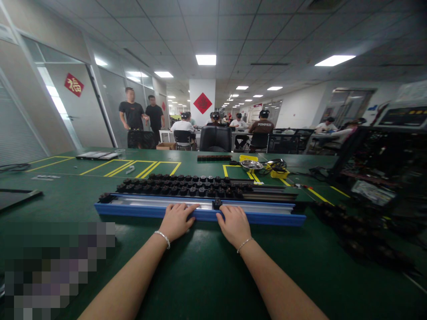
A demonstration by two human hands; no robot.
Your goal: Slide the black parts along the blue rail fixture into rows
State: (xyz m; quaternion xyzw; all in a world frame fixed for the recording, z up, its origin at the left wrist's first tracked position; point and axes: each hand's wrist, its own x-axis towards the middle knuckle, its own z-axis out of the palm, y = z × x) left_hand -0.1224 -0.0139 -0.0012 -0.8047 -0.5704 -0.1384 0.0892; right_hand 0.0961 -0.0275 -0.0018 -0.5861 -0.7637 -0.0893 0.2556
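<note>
A long blue rail (133,211) with a silvery inner channel (160,203) lies crosswise in front of me. My left hand (178,221) rests on its front edge, fingers stretched out toward the channel and thumb apart. To the right of it, my right hand (234,224) lies over the same edge, fingers apart. Its fingertips are right beside a small black block (218,203) that sits in the channel; whether they touch it I cannot tell. Another black block (105,198) is at the rail's left end. Behind the rail stand rows of similar black blocks (183,191).
The green table (196,275) carries yellow tape markings (143,169). Farther back are a metal bowl (251,165), a yellow tray (248,158) and a dark strip (214,158). More dark pieces (363,231) and open electronic equipment (376,164) occupy the right. Several people are in the background.
</note>
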